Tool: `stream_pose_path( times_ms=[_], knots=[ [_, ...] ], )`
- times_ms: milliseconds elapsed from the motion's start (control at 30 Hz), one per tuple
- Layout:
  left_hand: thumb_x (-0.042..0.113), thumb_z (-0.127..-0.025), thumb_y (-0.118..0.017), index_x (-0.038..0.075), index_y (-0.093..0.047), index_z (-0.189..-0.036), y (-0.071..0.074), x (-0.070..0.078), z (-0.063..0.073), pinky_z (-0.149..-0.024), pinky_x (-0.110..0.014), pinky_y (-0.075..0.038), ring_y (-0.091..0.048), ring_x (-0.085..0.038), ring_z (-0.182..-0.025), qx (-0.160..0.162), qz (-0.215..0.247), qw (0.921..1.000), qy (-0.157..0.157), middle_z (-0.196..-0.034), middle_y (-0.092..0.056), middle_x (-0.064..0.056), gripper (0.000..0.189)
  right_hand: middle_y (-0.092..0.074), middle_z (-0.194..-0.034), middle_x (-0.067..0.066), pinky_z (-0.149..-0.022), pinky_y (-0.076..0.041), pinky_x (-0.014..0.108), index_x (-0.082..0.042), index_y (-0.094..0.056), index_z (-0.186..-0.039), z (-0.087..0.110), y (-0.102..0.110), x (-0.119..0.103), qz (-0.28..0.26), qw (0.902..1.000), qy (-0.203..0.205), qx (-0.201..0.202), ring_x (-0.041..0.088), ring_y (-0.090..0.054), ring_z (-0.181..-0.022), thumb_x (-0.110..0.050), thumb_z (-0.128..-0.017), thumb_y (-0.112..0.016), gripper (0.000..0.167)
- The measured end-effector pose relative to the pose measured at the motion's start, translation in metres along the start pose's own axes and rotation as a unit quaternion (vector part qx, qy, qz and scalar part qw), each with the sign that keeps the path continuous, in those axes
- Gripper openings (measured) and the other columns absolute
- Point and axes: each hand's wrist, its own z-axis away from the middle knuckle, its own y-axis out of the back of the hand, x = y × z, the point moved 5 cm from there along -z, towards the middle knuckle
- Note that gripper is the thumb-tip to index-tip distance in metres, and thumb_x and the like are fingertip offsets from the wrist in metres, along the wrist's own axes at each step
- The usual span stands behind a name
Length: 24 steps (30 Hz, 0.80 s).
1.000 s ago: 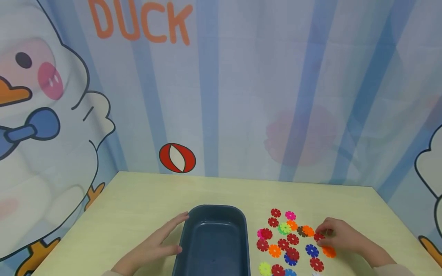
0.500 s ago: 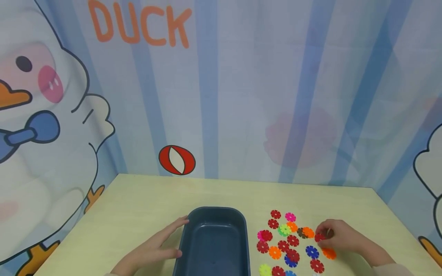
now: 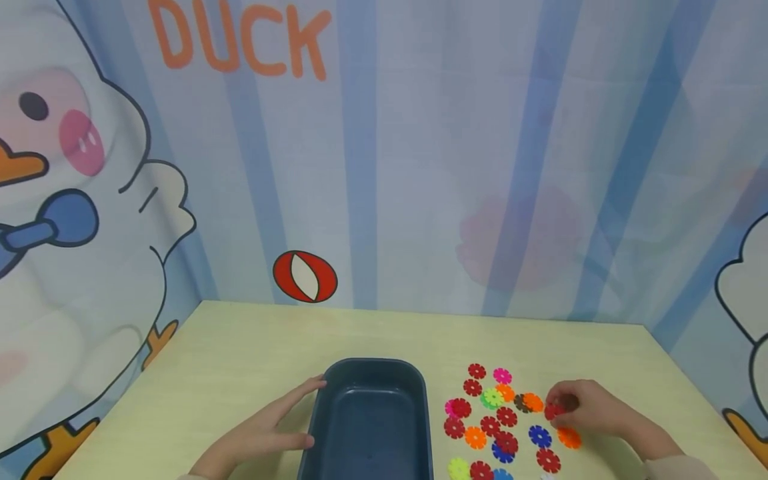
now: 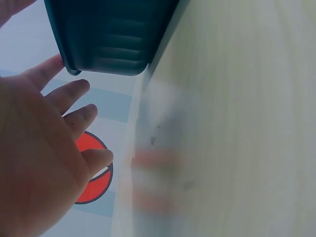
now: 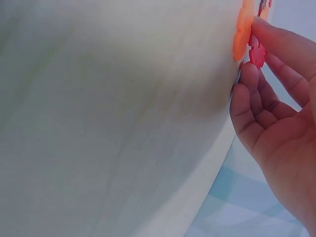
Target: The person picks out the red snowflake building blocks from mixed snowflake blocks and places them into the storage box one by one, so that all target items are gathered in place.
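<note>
Touching one tray (image 3: 371, 427), one red disc (image 3: 553, 411): two hands (image 3: 258, 430) (image 3: 591, 408).

Head cam: up high, faces fwd & down, widest/farthest; tbl (image 3: 264, 340) in lower part, backdrop (image 3: 420, 167) above, both hands in. L wrist cam: v. close, low by L hand (image 4: 44, 153), turned sideways, looks past palm along tbl to backdrop; shares tray (image 4: 111, 42) & ball print (image 3: 305, 277) w/ head view. R wrist cam: also close & tilted, skims tbl past R hand (image 5: 281, 118); shares red disc (image 5: 256, 55) & orange disc (image 5: 243, 32) w/ head view.
</note>
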Motion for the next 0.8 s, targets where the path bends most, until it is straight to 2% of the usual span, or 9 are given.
stream_pose_path(
  times_ms=[167, 400, 533, 667, 800],
  knots=[
    [0.025, -0.091, -0.066, 0.014, -0.031, -0.151, 0.001, 0.001, 0.0, -0.1, -0.077, -0.02, -0.018, -0.048, -0.141, 0.001, -0.003, 1.0, 0.001, -0.156, -0.025, -0.02, 0.07, -0.059, -0.082, 0.001, -0.062, -0.047, 0.022, -0.007, -0.066, -0.096, -0.001, 0.001, 0.0, -0.005, 0.9999, 0.005, -0.008, 0.014, -0.05, -0.072, -0.018, -0.08, -0.077, 0.022],
    [0.027, -0.089, -0.068, 0.013, -0.032, -0.15, 0.003, 0.004, 0.001, -0.101, -0.076, -0.02, -0.018, -0.048, -0.141, 0.0, -0.009, 0.9999, 0.013, -0.156, -0.026, -0.021, 0.072, -0.062, -0.086, 0.004, -0.065, -0.05, 0.022, -0.002, -0.066, -0.097, 0.0, 0.005, -0.001, -0.037, 0.999, 0.015, -0.021, 0.013, -0.052, -0.073, -0.005, -0.086, -0.068, 0.012],
    [0.028, -0.088, -0.069, 0.014, -0.033, -0.15, 0.004, 0.004, 0.0, -0.101, -0.076, -0.02, -0.017, -0.048, -0.141, 0.001, -0.015, 0.9998, 0.014, -0.156, -0.025, -0.02, 0.073, -0.063, -0.087, 0.005, -0.065, -0.051, 0.022, -0.001, -0.067, -0.098, 0.0, 0.008, -0.004, -0.037, 0.9988, 0.021, -0.025, 0.011, -0.053, -0.073, -0.001, -0.087, -0.065, 0.011],
    [0.03, -0.087, -0.07, 0.016, -0.035, -0.149, 0.004, 0.003, 0.0, -0.1, -0.077, -0.02, -0.017, -0.048, -0.142, 0.004, -0.017, 0.9996, 0.022, -0.156, -0.025, -0.019, 0.073, -0.064, -0.09, 0.006, -0.065, -0.053, 0.025, 0.002, -0.065, -0.103, -0.001, 0.015, -0.015, -0.045, 0.9985, 0.021, -0.021, 0.014, -0.056, -0.074, 0.001, -0.089, -0.062, 0.015],
    [0.029, -0.086, -0.071, 0.015, -0.035, -0.149, 0.005, 0.003, -0.001, -0.101, -0.077, -0.02, -0.017, -0.048, -0.142, 0.004, -0.017, 0.9997, 0.02, -0.156, -0.025, -0.02, 0.074, -0.066, -0.093, 0.008, -0.069, -0.057, 0.031, 0.006, -0.063, -0.107, -0.006, 0.022, -0.037, -0.063, 0.9971, 0.041, -0.015, 0.022, -0.062, -0.077, 0.0, -0.091, -0.06, 0.018]
  ],
)
